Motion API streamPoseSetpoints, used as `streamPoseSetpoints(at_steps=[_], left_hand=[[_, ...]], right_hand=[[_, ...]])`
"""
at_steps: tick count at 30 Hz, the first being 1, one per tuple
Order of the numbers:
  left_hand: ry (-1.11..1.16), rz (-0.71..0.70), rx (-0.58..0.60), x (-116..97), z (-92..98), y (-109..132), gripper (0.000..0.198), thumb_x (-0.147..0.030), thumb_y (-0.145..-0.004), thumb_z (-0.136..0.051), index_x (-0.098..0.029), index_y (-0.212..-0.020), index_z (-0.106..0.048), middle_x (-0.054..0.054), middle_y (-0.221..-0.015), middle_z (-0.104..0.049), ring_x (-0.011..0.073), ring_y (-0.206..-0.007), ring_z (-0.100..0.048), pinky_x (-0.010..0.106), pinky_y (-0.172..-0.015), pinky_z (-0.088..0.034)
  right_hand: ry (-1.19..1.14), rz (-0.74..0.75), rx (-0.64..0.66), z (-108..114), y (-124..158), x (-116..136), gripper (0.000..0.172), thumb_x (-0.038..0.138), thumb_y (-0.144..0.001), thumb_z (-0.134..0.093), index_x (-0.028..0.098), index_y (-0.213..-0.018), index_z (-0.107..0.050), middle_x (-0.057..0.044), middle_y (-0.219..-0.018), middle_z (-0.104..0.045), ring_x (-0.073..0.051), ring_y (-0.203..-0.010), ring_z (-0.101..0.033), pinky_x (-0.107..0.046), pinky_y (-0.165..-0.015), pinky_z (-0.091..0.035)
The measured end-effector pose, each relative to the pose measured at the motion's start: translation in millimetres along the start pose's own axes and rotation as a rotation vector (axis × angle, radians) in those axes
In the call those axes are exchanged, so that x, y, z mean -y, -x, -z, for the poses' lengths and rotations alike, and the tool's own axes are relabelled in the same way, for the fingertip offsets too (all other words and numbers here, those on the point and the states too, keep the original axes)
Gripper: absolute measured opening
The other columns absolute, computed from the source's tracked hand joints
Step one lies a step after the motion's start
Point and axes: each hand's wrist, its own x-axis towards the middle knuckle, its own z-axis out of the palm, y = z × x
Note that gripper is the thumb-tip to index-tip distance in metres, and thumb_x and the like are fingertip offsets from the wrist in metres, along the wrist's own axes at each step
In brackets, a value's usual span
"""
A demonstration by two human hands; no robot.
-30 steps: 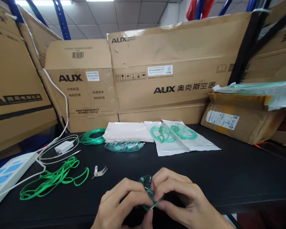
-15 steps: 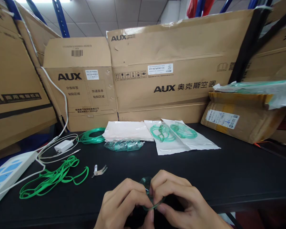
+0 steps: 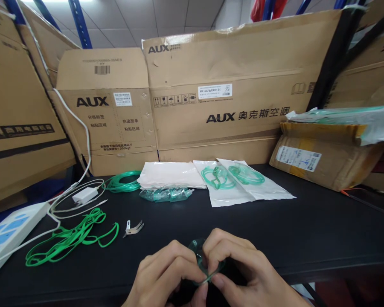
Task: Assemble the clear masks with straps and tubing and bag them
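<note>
At the table's front edge, a clear green oxygen mask [image 3: 196, 246] is pinched between both hands, its thin rim facing me. My left hand [image 3: 168, 273] closes thumb and fingers on the rim from the left. From the right, my right hand [image 3: 240, 266] grips the same rim, its fingertips almost touching the left ones. Most of the mask is hidden behind the fingers. A pale spot shows at the pinched rim, too small to make out. Small bent metal strips [image 3: 134, 229] lie on the table beyond my left hand.
Green elastic straps [image 3: 73, 238] lie at left beside a power strip [image 3: 17, 234] and white adapter [image 3: 85, 195]. Behind are coiled green tubing [image 3: 123, 182], stacked clear masks [image 3: 166, 195], white pouches [image 3: 173, 174] and bagged mask sets [image 3: 222, 195]. A cardboard box [image 3: 326, 157] stands right.
Both hands stay in nearly the same place on the mask. The mask's rim has shifted slightly between the fingertips, and a bit more of it shows by the right fingers.
</note>
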Motion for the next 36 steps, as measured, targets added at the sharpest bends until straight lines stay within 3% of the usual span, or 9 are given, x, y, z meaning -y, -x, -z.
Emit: streamPoseSetpoints(at_steps=[7,13,18,26,32,36], left_hand=[[-0.012,0.032,0.049,3,-1.5,9,0.021,0.0,-0.088,-0.065,-0.019,-0.098,-0.063,0.001,-0.08,-0.068,0.0094,-0.052,-0.055,0.021,-0.043,-0.039],[-0.004,0.145,0.042,3,-6.4,9,0.022,-0.001,-0.088,-0.062,-0.021,-0.097,-0.06,0.002,-0.084,-0.066,0.0091,-0.05,-0.05,0.022,-0.041,-0.038],[-0.025,0.099,0.03,3,-0.3,11,0.025,0.001,-0.088,-0.063,-0.021,-0.1,-0.062,0.001,-0.085,-0.068,0.0086,-0.048,-0.054,0.02,-0.04,-0.042],[0.095,0.11,0.083,4,3.2,13,0.022,-0.001,-0.091,-0.061,-0.021,-0.1,-0.061,0.002,-0.084,-0.064,0.0094,-0.053,-0.054,0.02,-0.044,-0.044],[0.227,0.184,0.103,4,-2.2,15,0.009,-0.015,-0.1,-0.059,-0.023,-0.096,-0.058,0.001,-0.082,-0.062,0.0132,-0.06,-0.055,0.024,-0.049,-0.041],[0.209,0.177,0.079,4,-3.7,17,0.008,-0.016,-0.099,-0.061,-0.023,-0.096,-0.059,0.001,-0.08,-0.062,0.014,-0.061,-0.056,0.026,-0.051,-0.042]], right_hand=[[-0.012,-0.035,0.009,-1,0,-3,0.014,0.025,-0.099,-0.069,0.021,-0.086,-0.068,-0.003,-0.084,-0.067,-0.016,-0.076,-0.062,-0.027,-0.069,-0.05],[-0.02,-0.052,-0.007,0,1,-5,0.007,0.017,-0.097,-0.07,0.02,-0.09,-0.072,-0.004,-0.088,-0.07,-0.017,-0.08,-0.065,-0.028,-0.074,-0.052],[-0.018,-0.056,-0.002,2,-2,0,0.006,0.016,-0.095,-0.071,0.02,-0.094,-0.075,-0.006,-0.091,-0.072,-0.018,-0.083,-0.067,-0.03,-0.076,-0.054],[-0.089,-0.064,0.08,3,-4,7,0.023,0.033,-0.104,-0.065,0.02,-0.091,-0.078,-0.006,-0.087,-0.073,-0.018,-0.081,-0.068,-0.032,-0.076,-0.056],[-0.118,-0.05,0.128,4,-4,5,0.024,0.027,-0.105,-0.063,0.02,-0.086,-0.076,-0.005,-0.084,-0.072,-0.017,-0.079,-0.066,-0.03,-0.074,-0.055],[-0.121,-0.042,0.121,4,-3,5,0.02,0.023,-0.103,-0.064,0.02,-0.086,-0.075,-0.005,-0.084,-0.072,-0.017,-0.079,-0.065,-0.03,-0.074,-0.054]])
